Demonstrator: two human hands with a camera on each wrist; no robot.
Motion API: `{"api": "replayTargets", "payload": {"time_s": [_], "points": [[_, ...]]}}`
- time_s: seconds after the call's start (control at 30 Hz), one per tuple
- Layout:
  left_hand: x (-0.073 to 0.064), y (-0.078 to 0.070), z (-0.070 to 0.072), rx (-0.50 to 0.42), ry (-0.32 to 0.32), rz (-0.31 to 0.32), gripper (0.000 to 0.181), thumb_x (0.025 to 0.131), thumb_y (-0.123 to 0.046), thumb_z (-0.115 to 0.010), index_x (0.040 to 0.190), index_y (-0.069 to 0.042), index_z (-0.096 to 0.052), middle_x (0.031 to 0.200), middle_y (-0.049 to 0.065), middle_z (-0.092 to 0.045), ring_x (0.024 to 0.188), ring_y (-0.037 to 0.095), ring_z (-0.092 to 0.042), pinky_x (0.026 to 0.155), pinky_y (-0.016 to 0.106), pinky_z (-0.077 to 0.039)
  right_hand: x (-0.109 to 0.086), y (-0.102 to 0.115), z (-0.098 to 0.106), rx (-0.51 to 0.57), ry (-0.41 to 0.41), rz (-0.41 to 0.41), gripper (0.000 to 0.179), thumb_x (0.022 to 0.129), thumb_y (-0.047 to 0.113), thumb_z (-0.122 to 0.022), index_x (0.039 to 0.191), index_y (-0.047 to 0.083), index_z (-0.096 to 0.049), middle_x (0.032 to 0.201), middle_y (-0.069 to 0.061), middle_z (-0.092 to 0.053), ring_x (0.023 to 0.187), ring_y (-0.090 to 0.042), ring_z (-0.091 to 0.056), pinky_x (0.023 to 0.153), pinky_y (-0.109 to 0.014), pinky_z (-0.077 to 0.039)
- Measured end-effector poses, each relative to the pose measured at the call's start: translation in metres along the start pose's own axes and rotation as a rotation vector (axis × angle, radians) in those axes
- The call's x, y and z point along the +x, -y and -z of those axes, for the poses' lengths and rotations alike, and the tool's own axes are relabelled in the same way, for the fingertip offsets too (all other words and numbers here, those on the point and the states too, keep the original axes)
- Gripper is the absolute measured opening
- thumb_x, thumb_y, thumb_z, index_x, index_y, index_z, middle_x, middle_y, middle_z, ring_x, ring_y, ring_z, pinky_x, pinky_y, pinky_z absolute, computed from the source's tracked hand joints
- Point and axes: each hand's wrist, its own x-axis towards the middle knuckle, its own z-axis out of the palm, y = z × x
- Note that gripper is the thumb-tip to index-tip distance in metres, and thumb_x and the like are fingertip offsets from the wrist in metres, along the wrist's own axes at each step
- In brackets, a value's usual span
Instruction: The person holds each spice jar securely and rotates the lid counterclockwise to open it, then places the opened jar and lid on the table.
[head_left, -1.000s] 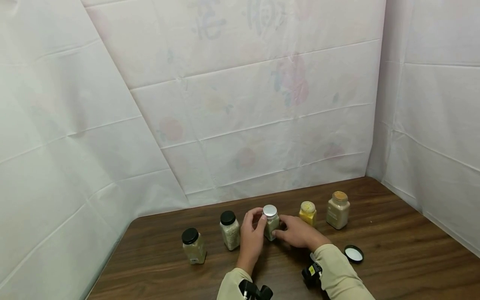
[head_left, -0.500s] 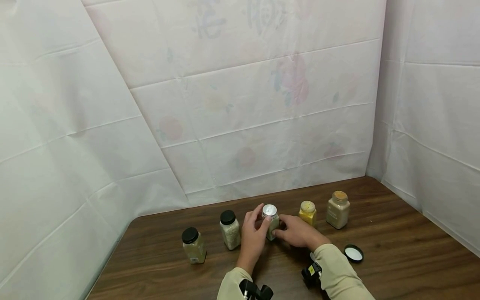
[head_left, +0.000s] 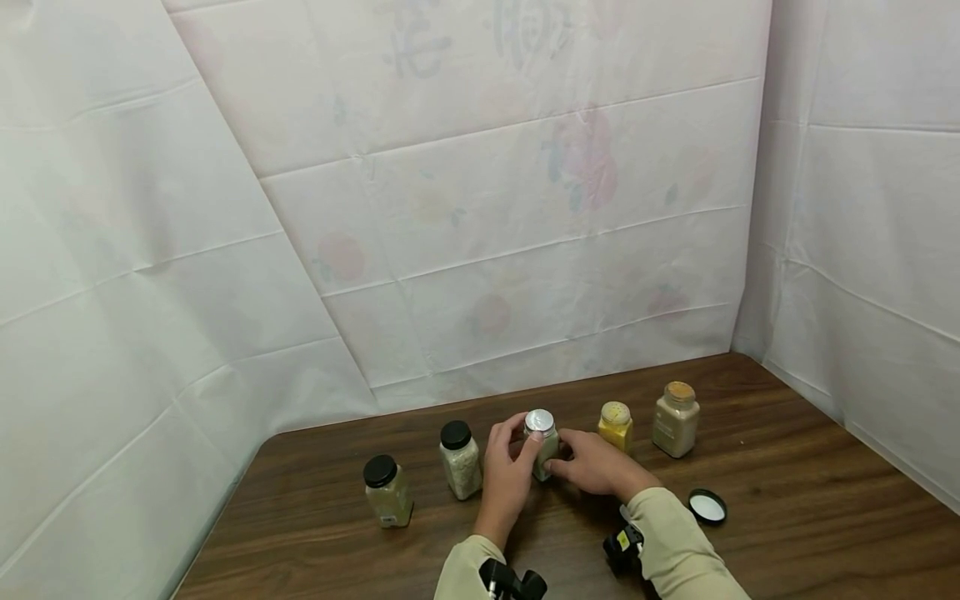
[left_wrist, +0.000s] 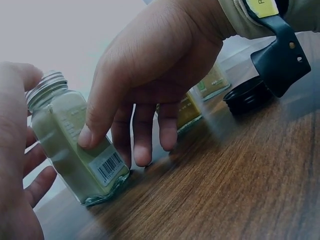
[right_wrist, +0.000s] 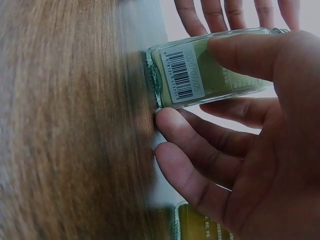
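Observation:
A glass spice jar (head_left: 547, 461) of pale green powder stands upright on the table, its mouth covered by a silvery seal (head_left: 539, 419). My right hand (head_left: 600, 463) grips the lower body, thumb on the barcode side in the left wrist view. Around the top, my left hand (head_left: 504, 468) has its thumb at the seal's near edge and its fingers behind the neck. Bare screw threads show on the neck of the spice jar (left_wrist: 46, 86) in the left wrist view. Whether the left fingers pinch the seal itself is hard to make out.
Two black-capped jars (head_left: 461, 468) (head_left: 388, 497) stand to the left. On the right are a yellow-filled jar (head_left: 616, 427) and a larger tan one (head_left: 676, 427), both without black caps. A black lid (head_left: 707, 507) lies inside up on the wooden table (head_left: 315, 542).
My left thumb has shifted from the jar's side up onto the seal's near edge, and the left fingers have moved slightly. My right hand and the jar stay in place.

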Motion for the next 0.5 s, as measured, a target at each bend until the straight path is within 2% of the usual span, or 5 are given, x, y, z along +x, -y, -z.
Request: {"api": "replayTargets", "payload": {"time_s": [0.3, 0.5], "points": [[0.0000, 0.0003, -0.0010, -0.007, -0.052, -0.002, 0.029, 0.100, -0.024, -0.062, 0.127, -0.013, -0.061, 0.121, 0.003, -0.056, 0.113, 0.019, -0.055, 0.096, 0.038, -0.048, 0.0005, -0.0008, 0.0005, -0.001, 0.000, 0.001, 0.028, 0.093, 0.028, -0.072, 0.111, 0.008, -0.063, 0.095, -0.001, -0.065, 0.082, -0.017, -0.058, 0.076, -0.045, -0.049], [0.0008, 0.0003, -0.0011, 0.002, -0.050, -0.016, 0.038, 0.099, -0.025, -0.066, 0.133, -0.010, -0.060, 0.119, 0.004, -0.056, 0.110, 0.020, -0.056, 0.094, 0.038, -0.049, 0.0000, -0.0006, 0.0004, -0.010, -0.008, 0.001, 0.031, 0.093, 0.029, -0.072, 0.113, 0.007, -0.063, 0.097, -0.002, -0.065, 0.083, -0.017, -0.059, 0.077, -0.046, -0.050]]}}
